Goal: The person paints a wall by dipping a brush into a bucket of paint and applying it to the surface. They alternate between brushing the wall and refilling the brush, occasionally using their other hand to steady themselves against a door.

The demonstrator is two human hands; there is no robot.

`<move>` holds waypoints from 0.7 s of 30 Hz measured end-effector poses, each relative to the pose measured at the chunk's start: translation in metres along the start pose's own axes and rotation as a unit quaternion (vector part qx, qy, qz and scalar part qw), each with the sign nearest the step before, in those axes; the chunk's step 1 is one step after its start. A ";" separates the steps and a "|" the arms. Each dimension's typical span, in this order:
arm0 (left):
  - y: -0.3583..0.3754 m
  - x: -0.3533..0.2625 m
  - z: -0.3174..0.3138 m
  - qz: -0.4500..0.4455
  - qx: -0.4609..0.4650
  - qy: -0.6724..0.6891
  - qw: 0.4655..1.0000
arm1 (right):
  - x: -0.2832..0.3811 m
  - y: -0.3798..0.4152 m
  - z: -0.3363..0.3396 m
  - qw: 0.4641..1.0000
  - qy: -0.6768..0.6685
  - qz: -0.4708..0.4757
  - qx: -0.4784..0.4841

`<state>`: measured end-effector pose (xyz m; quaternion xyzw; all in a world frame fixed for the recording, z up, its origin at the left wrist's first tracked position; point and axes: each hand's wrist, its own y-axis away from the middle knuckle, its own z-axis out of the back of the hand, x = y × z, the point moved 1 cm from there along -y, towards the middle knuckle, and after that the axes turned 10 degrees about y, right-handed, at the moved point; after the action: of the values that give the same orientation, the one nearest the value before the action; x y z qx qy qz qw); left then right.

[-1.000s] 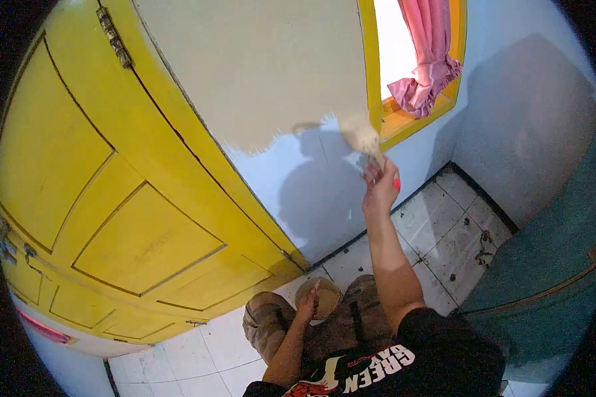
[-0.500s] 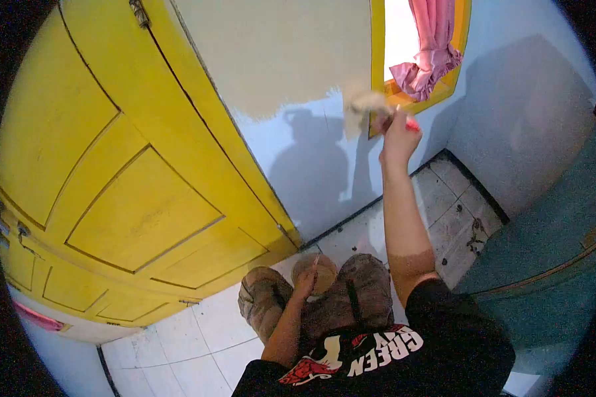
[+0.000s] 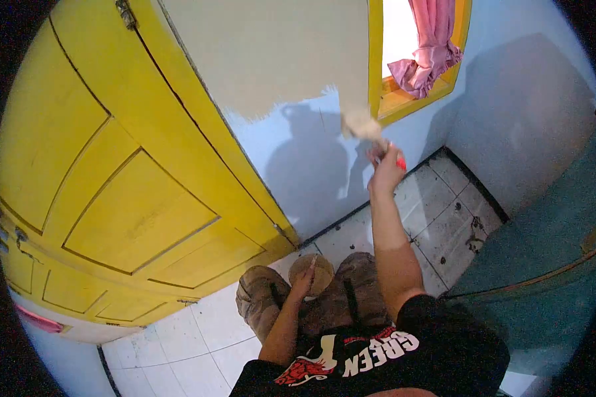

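My right hand (image 3: pixel 389 169) is closed around the handle of a paintbrush (image 3: pixel 362 126), with a red handle end showing beside the fingers. The bristles carry beige paint and lie against the wall (image 3: pixel 334 119) just below the lower left corner of the window frame. Beige covers the wall's upper part down to a ragged edge, and light blue shows beneath it. Low between my knees, my left hand (image 3: pixel 302 283) grips the rim of a round tub (image 3: pixel 320 276) with beige paint inside. The fingers inside the rim are only partly visible.
A yellow panelled door (image 3: pixel 146 205) stands on the left. At upper right, a pink curtain (image 3: pixel 430 66) hangs knotted in the yellow window frame (image 3: pixel 410 111). A dark teal surface (image 3: pixel 536 291) fills the right side. Dark debris (image 3: pixel 475 236) lies on the tiled floor (image 3: pixel 437 215).
My right hand and the paintbrush have moved down and slightly left, from beside the window frame to below its corner. My left hand stays on the tub.
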<state>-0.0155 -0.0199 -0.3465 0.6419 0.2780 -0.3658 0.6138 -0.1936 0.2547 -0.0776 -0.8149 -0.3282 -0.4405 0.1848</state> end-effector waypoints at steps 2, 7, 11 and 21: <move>-0.026 0.030 0.003 0.012 0.009 0.037 0.999 | -0.012 0.013 0.026 0.999 0.035 -0.022 -0.017; -0.009 -0.007 0.001 -0.119 0.040 -0.168 0.978 | -0.005 0.017 0.041 0.997 0.057 -0.033 -0.052; -0.011 0.003 -0.005 -0.135 0.006 -0.146 0.980 | 0.025 -0.008 -0.006 0.998 0.052 0.033 0.007; -0.016 0.016 -0.001 -0.172 -0.032 -0.084 0.981 | 0.116 -0.012 -0.055 0.979 -0.197 0.021 0.055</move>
<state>-0.0192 -0.0190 -0.3684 0.5317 0.3434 -0.5092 0.5832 -0.1886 0.2738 0.0495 -0.8812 -0.3644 -0.2484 0.1700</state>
